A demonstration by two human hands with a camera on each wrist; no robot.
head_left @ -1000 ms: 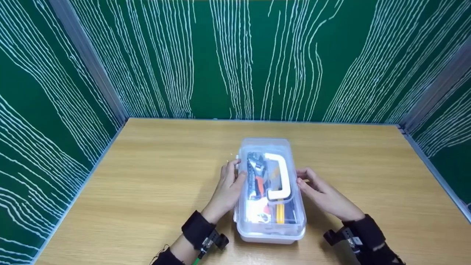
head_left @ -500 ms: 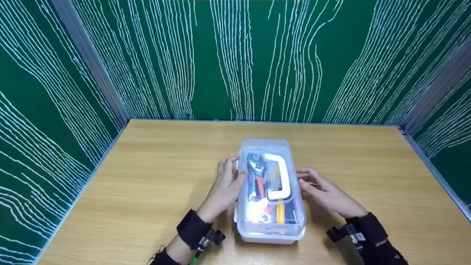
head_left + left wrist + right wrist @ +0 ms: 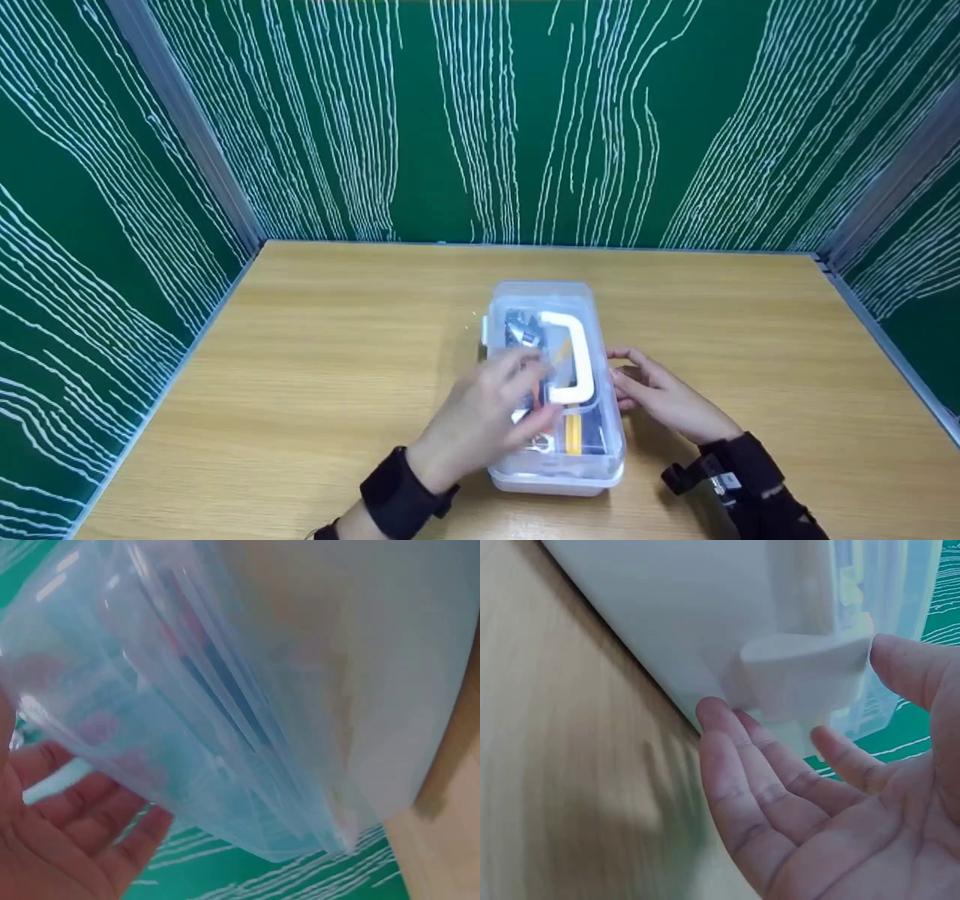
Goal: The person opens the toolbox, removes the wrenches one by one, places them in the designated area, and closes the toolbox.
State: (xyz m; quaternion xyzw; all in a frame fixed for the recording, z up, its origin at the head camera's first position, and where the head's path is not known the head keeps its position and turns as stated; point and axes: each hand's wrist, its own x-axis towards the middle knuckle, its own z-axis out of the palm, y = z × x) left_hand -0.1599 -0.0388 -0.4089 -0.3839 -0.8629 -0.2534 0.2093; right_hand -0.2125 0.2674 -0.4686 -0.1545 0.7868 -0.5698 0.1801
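A clear-lidded plastic toolbox [image 3: 551, 296] with a white base stands on the table. The white handle [image 3: 583, 364] lies folded over on its lid. Through the lid show an adjustable wrench [image 3: 523, 331] and a yellow item [image 3: 573, 435]. Above the lid, left of the handle, my left hand [image 3: 476, 424] is slightly blurred, fingers loosely bent and holding nothing. My right hand [image 3: 667, 397] is at the box's right side. In the right wrist view its thumb is at the edge of a white latch [image 3: 806, 675], the other fingers extended below the latch along the wall.
The wooden table [image 3: 315, 360] extends to both sides of the box. Green panels [image 3: 457, 150] with white wavy lines enclose it at the back and sides. A second white latch [image 3: 484, 330] sits on the box's left side.
My left hand has left the box's left side and moved right over the lid toward the handle. My right hand stays by the right side, nearly unmoved. The box has not moved.
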